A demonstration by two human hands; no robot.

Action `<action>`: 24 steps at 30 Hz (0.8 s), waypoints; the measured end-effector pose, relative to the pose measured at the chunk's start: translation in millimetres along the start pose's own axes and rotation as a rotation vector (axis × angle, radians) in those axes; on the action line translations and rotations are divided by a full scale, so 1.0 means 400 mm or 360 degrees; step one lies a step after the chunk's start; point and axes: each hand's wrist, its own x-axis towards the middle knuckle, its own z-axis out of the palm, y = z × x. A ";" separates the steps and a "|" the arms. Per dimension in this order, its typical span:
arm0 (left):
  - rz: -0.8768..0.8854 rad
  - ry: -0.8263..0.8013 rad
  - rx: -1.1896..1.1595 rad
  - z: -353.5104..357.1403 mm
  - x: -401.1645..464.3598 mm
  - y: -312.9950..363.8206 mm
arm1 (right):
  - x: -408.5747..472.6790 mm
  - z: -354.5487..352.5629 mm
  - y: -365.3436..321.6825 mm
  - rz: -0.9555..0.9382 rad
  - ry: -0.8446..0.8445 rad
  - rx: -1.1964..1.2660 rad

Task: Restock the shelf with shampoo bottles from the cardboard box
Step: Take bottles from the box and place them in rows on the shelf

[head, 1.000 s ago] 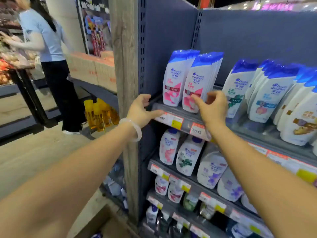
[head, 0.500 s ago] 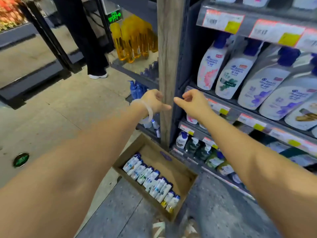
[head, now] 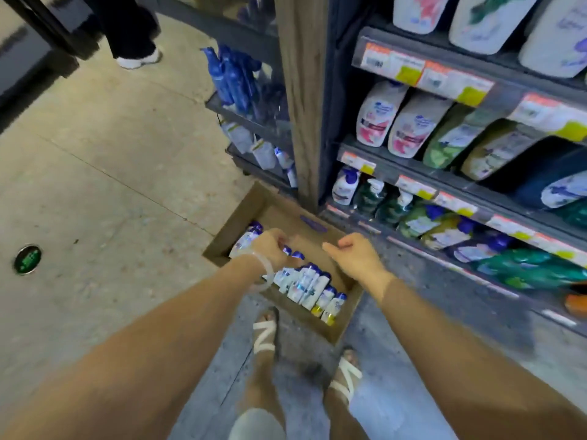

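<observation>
An open cardboard box lies on the floor against the shelf's wooden post. A row of small white shampoo bottles with blue caps lies along its left side. My left hand, with a clear bangle on the wrist, hovers over the far end of that row, fingers curled and nothing visibly in them. Over the bare right half of the box is my right hand, loosely curled and holding nothing. The shelf at the right carries larger shampoo bottles on several tiers.
My sandalled feet stand just in front of the box. The wooden post rises behind it. Blue bottles fill a side rack to the left. Another person's legs and white shoe are at the top left.
My view has swung down from the upper shelf to the floor. Both hands have left the shelf edge and dropped to hover over the box.
</observation>
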 end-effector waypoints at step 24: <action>-0.0529 -0.0087 0.0083 0.241 0.841 -0.704 | 0.651 0.720 0.581 0.0885 0.0116 0.0123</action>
